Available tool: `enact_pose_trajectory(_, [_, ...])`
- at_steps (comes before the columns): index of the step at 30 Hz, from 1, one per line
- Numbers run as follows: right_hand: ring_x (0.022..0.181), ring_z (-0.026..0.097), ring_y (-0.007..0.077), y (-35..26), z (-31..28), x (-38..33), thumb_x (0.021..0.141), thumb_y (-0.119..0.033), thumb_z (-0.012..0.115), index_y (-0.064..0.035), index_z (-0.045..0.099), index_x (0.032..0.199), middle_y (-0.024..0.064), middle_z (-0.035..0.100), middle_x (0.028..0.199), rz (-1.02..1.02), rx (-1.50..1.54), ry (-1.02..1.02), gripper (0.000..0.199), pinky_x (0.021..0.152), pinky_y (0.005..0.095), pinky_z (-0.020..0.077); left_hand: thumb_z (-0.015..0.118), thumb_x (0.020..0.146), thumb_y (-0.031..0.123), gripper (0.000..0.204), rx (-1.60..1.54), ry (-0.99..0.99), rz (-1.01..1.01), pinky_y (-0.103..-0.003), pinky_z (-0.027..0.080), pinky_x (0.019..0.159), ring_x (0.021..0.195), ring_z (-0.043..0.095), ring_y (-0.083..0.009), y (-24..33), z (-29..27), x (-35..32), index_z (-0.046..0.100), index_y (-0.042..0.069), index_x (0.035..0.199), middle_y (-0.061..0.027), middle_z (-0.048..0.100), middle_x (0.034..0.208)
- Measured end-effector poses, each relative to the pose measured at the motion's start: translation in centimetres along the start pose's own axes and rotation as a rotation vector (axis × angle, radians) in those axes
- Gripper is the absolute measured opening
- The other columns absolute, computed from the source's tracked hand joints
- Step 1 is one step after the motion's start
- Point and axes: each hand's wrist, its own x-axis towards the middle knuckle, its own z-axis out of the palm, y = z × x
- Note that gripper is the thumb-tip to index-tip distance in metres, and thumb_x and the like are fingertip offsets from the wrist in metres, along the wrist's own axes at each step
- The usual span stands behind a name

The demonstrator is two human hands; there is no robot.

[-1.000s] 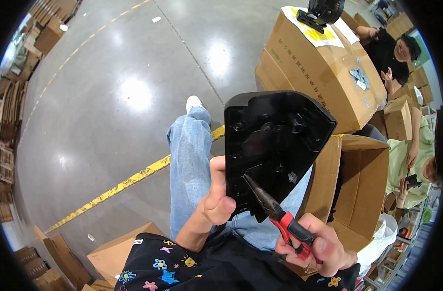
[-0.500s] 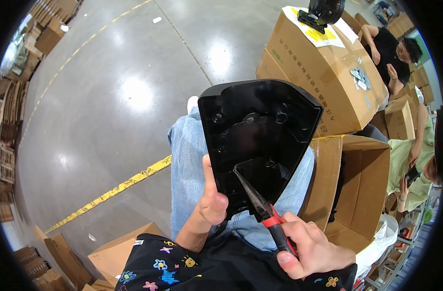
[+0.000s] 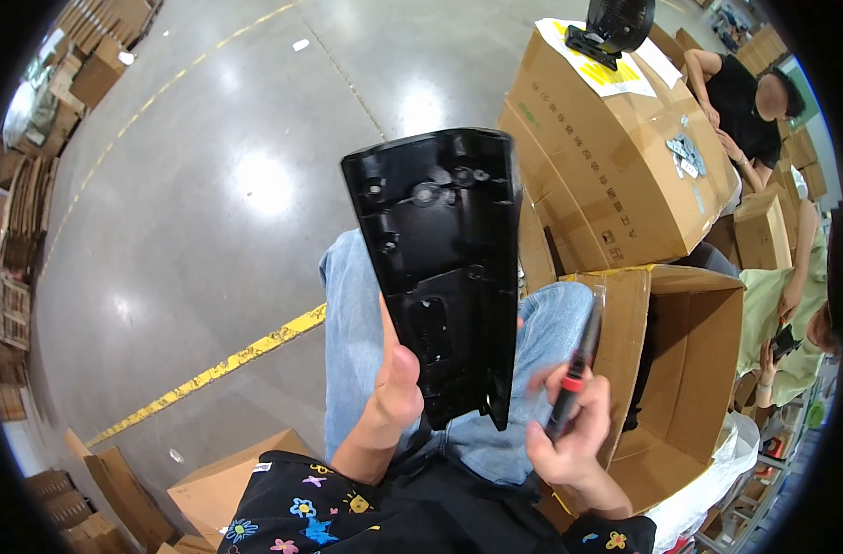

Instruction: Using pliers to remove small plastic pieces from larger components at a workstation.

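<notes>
A hollow black plastic housing (image 3: 449, 277) is held upright over my lap, its inner side with round bosses facing me. My left hand (image 3: 396, 392) grips its lower left edge, thumb in front and the other fingers hidden behind. In my right hand (image 3: 574, 429) is a pair of long-nose pliers (image 3: 569, 388) with red and black handles. Their tip points up and stands apart from the housing, to its right. The right hand is slightly blurred by motion.
At my right stands an open carton (image 3: 689, 351) with dark things inside. Beyond it a closed carton (image 3: 606, 148) bears a black fan (image 3: 614, 28) and small metal parts (image 3: 686, 155). Two people sit further right. Another carton (image 3: 237, 480) is at the lower left.
The pliers have come out of the housing and swung right, tip now up. My left hand has turned the housing, so it looks narrower and more of its right side wall shows.
</notes>
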Motion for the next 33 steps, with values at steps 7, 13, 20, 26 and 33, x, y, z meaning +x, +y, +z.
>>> enact_pose_trajectory(7, [0.088, 0.045, 0.0148, 1.4, 2.7, 0.3, 0.085, -0.01, 0.056, -0.0044, 0.034, 0.104, 0.0096, 0.043, 0.102, 0.198, 0.456, 0.203, 0.03, 0.092, 0.0345, 0.0388, 0.035, 0.093, 0.06, 0.071, 0.131, 0.052, 0.14, -0.038, 0.05, 0.081, 0.096, 0.06, -0.028, -2.7, -0.4, 1.5, 0.037, 0.001, 0.131, -0.022, 0.057, 0.112])
enact_pose_trajectory(13, [0.084, 0.037, 0.0089, 2.9, 2.2, 1.4, 0.08, -0.003, 0.058, -0.004, 0.04, 0.104, 0.0007, 0.037, 0.089, 0.262, 0.362, 0.312, 0.031, 0.077, 0.0237, 0.0348, 0.039, 0.098, 0.036, 0.041, 0.346, 0.034, 0.21, -0.034, 0.038, 0.095, 0.11, 0.049, -0.0192, -5.1, -1.0, 3.1, 0.038, 0.006, 0.126, -0.0102, 0.05, 0.121])
enact_pose_trajectory(20, [0.071, 0.045, 0.0093, 8.6, -10.8, 8.8, 0.076, -0.001, 0.053, -0.0052, 0.04, 0.097, 0.0013, 0.044, 0.082, 0.134, -0.073, 0.88, 0.025, 0.063, 0.0247, 0.0402, 0.062, 0.08, 0.015, 0.038, 0.828, -0.403, 0.582, -0.036, 0.04, 0.088, 0.11, 0.051, -0.0256, 4.8, 5.0, 6.4, 0.048, 0.009, 0.116, -0.0126, 0.054, 0.114])
enact_pose_trajectory(26, [0.083, 0.053, 0.0323, 13.7, -23.0, 14.9, 0.074, -0.011, 0.058, 0.0046, 0.041, 0.104, 0.0192, 0.053, 0.088, 0.133, -0.549, 1.114, 0.038, 0.081, 0.0407, 0.0416, 0.056, 0.083, 0.025, 0.011, 1.215, -0.946, 1.262, -0.039, 0.045, 0.067, 0.086, 0.058, -0.0241, 14.4, 15.7, 4.4, 0.057, 0.021, 0.093, -0.0023, 0.061, 0.098])
enact_pose_trajectory(33, [0.101, 0.047, 0.042, 18.0, -27.0, 16.3, 0.081, -0.017, 0.058, 0.0088, 0.039, 0.107, 0.0275, 0.047, 0.102, 0.102, -0.83, 1.108, 0.042, 0.089, 0.0453, 0.036, 0.057, 0.079, 0.026, 0.007, 1.049, -1.035, 1.314, -0.037, 0.045, 0.065, 0.083, 0.056, -0.0218, 15.8, 20.8, 7.3, 0.056, 0.02, 0.081, -0.0009, 0.058, 0.093])
